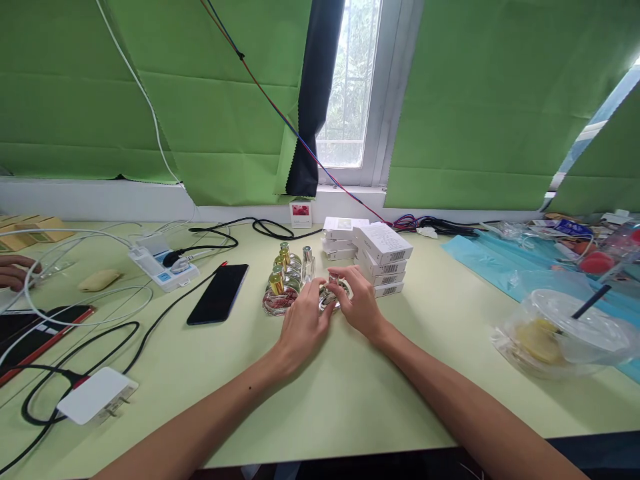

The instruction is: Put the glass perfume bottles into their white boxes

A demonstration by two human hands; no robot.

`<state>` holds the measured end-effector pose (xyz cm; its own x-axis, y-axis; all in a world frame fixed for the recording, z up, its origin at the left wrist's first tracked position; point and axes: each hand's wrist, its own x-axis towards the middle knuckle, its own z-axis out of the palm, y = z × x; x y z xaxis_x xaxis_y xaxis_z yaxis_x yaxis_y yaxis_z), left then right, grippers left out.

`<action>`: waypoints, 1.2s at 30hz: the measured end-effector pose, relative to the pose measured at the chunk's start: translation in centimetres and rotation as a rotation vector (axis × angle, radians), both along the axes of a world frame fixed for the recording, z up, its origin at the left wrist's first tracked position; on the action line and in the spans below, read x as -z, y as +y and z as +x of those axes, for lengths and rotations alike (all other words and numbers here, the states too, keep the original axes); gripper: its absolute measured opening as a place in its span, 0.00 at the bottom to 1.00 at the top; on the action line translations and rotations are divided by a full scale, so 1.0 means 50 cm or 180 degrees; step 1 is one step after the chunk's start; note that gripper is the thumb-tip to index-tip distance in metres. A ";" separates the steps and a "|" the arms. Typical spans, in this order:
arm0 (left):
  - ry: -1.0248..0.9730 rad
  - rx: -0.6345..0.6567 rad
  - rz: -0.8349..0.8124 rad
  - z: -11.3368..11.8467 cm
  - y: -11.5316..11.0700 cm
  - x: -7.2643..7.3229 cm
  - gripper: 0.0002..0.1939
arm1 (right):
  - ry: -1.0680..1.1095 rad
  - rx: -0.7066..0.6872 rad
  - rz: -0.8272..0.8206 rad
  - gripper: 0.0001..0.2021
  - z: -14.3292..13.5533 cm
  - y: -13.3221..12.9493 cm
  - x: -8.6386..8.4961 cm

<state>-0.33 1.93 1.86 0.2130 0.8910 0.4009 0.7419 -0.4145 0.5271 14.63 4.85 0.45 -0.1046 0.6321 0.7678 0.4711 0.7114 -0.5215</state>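
Saw clear, smooth, glossy glass, or something very like it, in the bottles (280, 307), and a bright, metallic shine on the caps (277, 285). Found smooth, matt card in the boxes (383, 243). Noted a glossy, glass-like face on the phone (217, 295), and hard, smooth plastic in the charger (97, 395) and the power strip (159, 267). Made out a smooth, low-sheen surface on the table (425, 393), matt, creased cloth in the curtain (475, 100), thin, wrinkled plastic in the sheet (483, 263) and clear, shiny plastic in the cup (563, 307). Could not tell metal from plastic in the window frame (395, 93).
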 end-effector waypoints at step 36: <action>-0.0244 0.0123 -0.0090 -0.002 0.000 0.000 0.12 | 0.0316 0.0306 -0.0191 0.07 -0.019 -0.019 -0.006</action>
<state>-0.45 1.92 1.85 0.2172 0.8938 0.3923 0.6826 -0.4264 0.5935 13.67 3.91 0.73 0.0333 0.6806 0.7319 0.4795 0.6316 -0.6092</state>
